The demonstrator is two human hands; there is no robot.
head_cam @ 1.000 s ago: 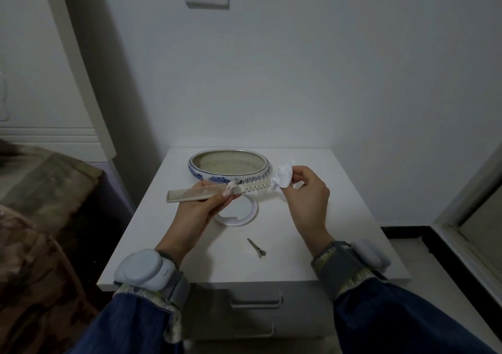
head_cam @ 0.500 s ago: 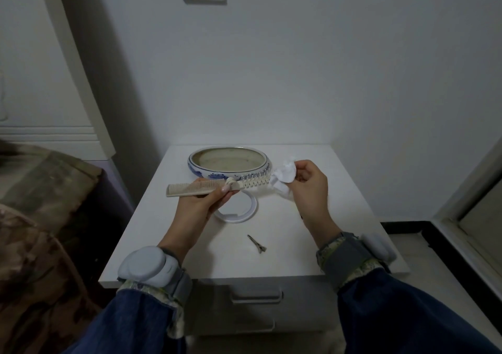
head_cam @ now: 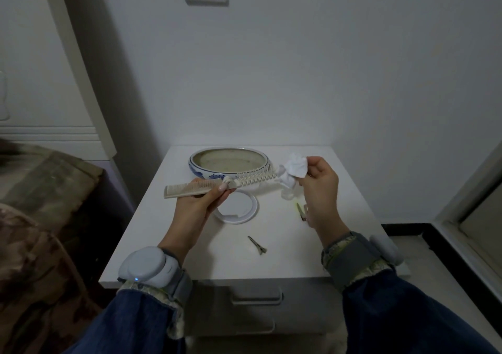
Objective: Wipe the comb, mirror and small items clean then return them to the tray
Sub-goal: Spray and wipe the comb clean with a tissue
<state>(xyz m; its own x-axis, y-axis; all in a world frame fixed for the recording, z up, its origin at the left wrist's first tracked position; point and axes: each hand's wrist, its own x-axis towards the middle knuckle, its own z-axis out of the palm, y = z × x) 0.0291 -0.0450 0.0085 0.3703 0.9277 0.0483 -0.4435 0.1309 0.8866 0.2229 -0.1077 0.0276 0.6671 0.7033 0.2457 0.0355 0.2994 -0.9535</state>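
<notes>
Comb (head_cam: 191,191) held level above the desk (head_cam: 339,247), one blue-and-white tray (head_cam: 201,169) behind it.

One comb and one pearl strip (head_cam: 255,177) are pinched together in the left hand (head_cam: 202,203); one round mirror (head_cam: 239,209) and two hair clips (head_cam: 257,245) (head_cam: 301,210) lie on the desk; the right hand (head_cam: 320,188) pinches one crumpled white cloth (head_cam: 296,167), hands apart.

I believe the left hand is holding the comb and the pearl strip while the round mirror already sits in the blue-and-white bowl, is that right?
Not quite. The head view shows the round mirror lying on the nightstand top in front of the blue-and-white bowl. The left hand does hold the comb and pearl strip.
</notes>
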